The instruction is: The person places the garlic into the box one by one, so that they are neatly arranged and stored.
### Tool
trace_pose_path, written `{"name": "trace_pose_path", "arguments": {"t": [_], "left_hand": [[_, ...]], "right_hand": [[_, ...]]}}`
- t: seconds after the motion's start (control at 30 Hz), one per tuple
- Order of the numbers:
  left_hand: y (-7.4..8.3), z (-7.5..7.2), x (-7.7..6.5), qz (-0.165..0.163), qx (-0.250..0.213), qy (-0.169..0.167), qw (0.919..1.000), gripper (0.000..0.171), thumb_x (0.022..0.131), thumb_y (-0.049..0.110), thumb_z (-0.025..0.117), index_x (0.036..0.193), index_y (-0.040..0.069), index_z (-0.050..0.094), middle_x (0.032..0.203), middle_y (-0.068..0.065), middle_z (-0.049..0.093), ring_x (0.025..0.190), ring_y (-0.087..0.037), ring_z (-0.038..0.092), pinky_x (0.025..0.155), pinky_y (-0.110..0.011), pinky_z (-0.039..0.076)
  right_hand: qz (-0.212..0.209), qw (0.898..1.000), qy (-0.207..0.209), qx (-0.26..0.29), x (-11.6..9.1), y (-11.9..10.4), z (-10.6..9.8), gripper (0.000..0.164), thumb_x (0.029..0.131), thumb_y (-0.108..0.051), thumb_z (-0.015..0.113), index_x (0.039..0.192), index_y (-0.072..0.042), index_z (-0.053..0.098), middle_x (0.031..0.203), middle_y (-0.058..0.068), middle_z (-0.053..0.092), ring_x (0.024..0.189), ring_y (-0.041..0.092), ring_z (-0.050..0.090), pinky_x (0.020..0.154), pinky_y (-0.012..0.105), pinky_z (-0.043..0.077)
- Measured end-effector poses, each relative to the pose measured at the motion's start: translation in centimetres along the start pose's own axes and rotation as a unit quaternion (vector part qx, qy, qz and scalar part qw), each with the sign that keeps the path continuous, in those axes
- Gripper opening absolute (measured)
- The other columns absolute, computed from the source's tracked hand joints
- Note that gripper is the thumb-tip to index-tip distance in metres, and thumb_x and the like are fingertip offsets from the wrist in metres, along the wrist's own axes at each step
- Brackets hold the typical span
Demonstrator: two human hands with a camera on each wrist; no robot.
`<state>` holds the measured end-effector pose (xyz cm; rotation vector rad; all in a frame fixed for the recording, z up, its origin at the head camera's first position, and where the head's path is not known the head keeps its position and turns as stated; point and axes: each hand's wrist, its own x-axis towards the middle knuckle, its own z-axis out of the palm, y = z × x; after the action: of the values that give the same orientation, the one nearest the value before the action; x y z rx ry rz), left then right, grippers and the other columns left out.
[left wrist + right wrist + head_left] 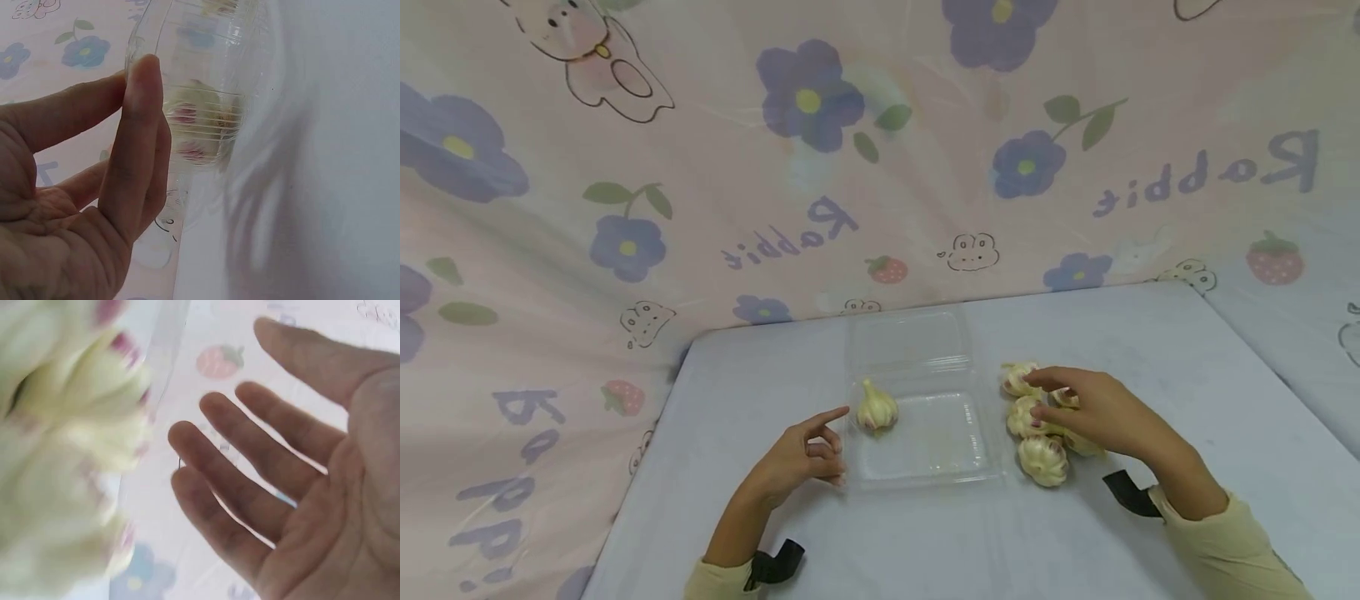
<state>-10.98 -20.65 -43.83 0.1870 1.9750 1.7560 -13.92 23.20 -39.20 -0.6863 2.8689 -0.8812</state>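
In the head view a clear plastic box (917, 479) lies on the table with its lid (910, 337) folded back. One garlic bulb (877, 408) sits at the left inside it; the left wrist view shows it through the box wall. My left hand (801, 462) is at the box's left edge, thumb and a fingertip (144, 81) meeting at the rim (131, 53). Over several garlic bulbs (1043, 461) to the right of the box hovers my right hand (1101, 412), its fingers (250, 456) spread and apart, holding nothing. It covers part of the bulbs.
A white cloth covers the table (760, 367). Behind and along its sides hangs a pink printed curtain (700, 167) with flowers and rabbits. Black wrist mounts (778, 562) stick out beside both forearms.
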Motion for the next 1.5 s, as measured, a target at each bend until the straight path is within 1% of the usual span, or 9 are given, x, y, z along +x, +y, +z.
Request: {"name": "trace_pose_path", "arguments": {"t": [0.13,0.3,0.5,0.73,0.9,1.03,1.13,1.33,1.5], "left_hand": [[-0.1,-0.3,0.0,0.005,0.011,-0.003,0.9999,0.085,0.084,-0.004,0.072,0.157,0.009,0.03,0.103,-0.008,0.047,0.078,-0.013,0.065,0.076,-0.033,0.063],[-0.3,-0.5,0.0,0.007,0.019,-0.002,0.9998,0.085,0.084,-0.003,0.072,0.157,0.01,0.03,0.104,-0.008,0.047,0.077,-0.011,0.065,0.076,-0.032,0.063],[-0.5,-0.4,-0.1,0.011,0.016,-0.005,0.9998,0.084,0.085,-0.002,0.072,0.157,0.009,0.03,0.104,-0.009,0.047,0.078,-0.011,0.064,0.076,-0.032,0.063],[-0.7,-0.4,-0.2,0.005,0.008,-0.002,0.9999,0.084,0.085,-0.003,0.072,0.157,0.009,0.03,0.103,-0.008,0.047,0.077,-0.011,0.064,0.076,-0.031,0.063],[-0.7,-0.3,-0.1,0.009,0.003,-0.002,1.0,0.084,0.085,-0.004,0.073,0.156,0.009,0.031,0.104,-0.008,0.047,0.078,-0.012,0.065,0.076,-0.032,0.063],[-0.7,-0.3,0.0,0.009,0.003,0.0,1.0,0.084,0.085,-0.004,0.072,0.156,0.008,0.031,0.104,-0.008,0.046,0.078,-0.012,0.065,0.076,-0.032,0.063],[-0.7,-0.3,0.0,0.01,0.005,-0.001,0.9999,0.084,0.085,-0.005,0.072,0.156,0.009,0.031,0.104,-0.008,0.046,0.078,-0.012,0.065,0.076,-0.032,0.063],[-0.8,-0.4,0.0,0.012,0.008,-0.002,0.9999,0.083,0.086,-0.004,0.072,0.157,0.008,0.03,0.103,-0.008,0.047,0.078,-0.013,0.066,0.076,-0.033,0.063],[-0.8,-0.4,-0.1,0.011,0.008,-0.003,0.9999,0.083,0.086,-0.005,0.07,0.157,0.008,0.03,0.103,-0.008,0.048,0.078,-0.013,0.066,0.076,-0.032,0.063]], "right_hand": [[-0.025,1.0,-0.009,-0.003,-1.5,1.4,-0.7,0.042,0.091,-0.038,0.072,0.128,-0.019,0.064,0.126,0.001,0.067,0.117,0.033,0.062,0.085,0.048,0.057],[-0.088,0.996,-0.009,-0.024,-1.9,3.0,-0.9,0.019,0.086,-0.027,0.077,0.104,-0.028,0.07,0.117,-0.006,0.066,0.111,0.026,0.063,0.081,0.034,0.057],[-0.138,0.987,-0.022,-0.08,-1.5,4.3,0.6,0.029,0.073,-0.02,0.087,0.086,-0.04,0.071,0.12,0.005,0.064,0.112,0.03,0.057,0.09,0.045,0.047],[-0.112,0.984,-0.031,-0.132,-1.0,4.2,2.5,0.031,0.068,-0.022,0.089,0.085,-0.044,0.075,0.093,-0.012,0.051,0.09,0.012,0.04,0.071,0.031,0.034],[-0.068,0.984,-0.057,-0.155,-0.7,3.9,3.0,0.032,0.069,-0.023,0.088,0.085,-0.047,0.075,0.099,-0.009,0.058,0.1,0.02,0.046,0.075,0.042,0.034],[-0.049,0.988,-0.068,-0.133,-0.9,3.7,2.5,0.025,0.068,-0.035,0.089,0.088,-0.045,0.076,0.113,0.0,0.065,0.116,0.03,0.052,0.084,0.053,0.032],[-0.056,0.989,-0.067,-0.123,-1.0,3.7,1.8,0.023,0.07,-0.042,0.085,0.093,-0.039,0.078,0.113,-0.001,0.066,0.112,0.029,0.058,0.085,0.054,0.034],[-0.098,0.991,-0.051,-0.073,-1.2,3.8,0.8,0.019,0.082,-0.043,0.076,0.098,-0.033,0.076,0.101,-0.016,0.063,0.109,0.028,0.065,0.083,0.037,0.051],[-0.086,0.995,-0.04,0.005,-1.6,3.5,0.6,0.012,0.089,-0.04,0.072,0.099,-0.036,0.07,0.103,-0.016,0.064,0.097,0.007,0.063,0.071,0.024,0.053]]}}
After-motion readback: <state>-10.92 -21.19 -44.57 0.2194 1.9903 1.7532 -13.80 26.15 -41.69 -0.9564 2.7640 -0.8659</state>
